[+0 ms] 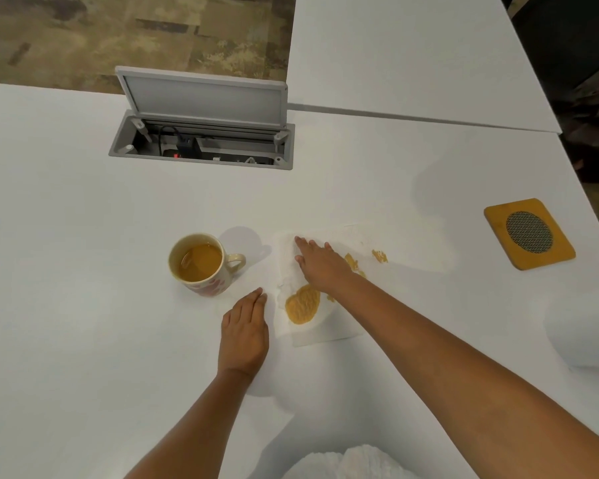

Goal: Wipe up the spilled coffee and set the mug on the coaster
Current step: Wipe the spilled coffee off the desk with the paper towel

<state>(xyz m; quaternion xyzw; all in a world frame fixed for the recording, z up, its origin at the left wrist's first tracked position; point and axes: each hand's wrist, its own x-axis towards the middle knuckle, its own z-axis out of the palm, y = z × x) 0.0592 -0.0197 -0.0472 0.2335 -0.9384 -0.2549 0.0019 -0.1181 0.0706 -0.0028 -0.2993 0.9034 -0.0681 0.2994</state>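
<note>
A: The right hand (320, 262) lies flat with fingers spread on the paper towel (313, 288), pressing it to the counter (83, 236). Brown patches have soaked through the sheet just under and beside its wrist.

B: And the left hand (244, 331)?

A: Flat on the bare counter, fingers pressed together, holding nothing. Its fingertips sit just beside the towel's near-left edge.

B: Where's the mug (201, 262)?

A: Just beyond the left hand's fingertips and to their left, upright, handle pointing toward the right hand. It looks nearly full of coffee. The coaster (529, 233) is well off to the right of the right hand, near the counter's edge, with nothing on it.

B: So what worries you?

A: Mostly the mug. If the right hand sweeps the towel leftward, towel or knuckles could bump the handle and slop more coffee out. Later, carrying a mug that full across to the coaster, any tilt would likely spill again.

B: And the towel itself?

A: It looks thin and partly saturated. Dragging the wet patches may smear coffee over clean counter instead of lifting it, so folding to a dry part seems wiser. There's also an open cable box (201, 146) with plugs, well beyond both hands; liquid pushed that way would be bad.

B: Spare paper?

A: A white roll (583, 335) sits to the right of the right forearm.
</note>
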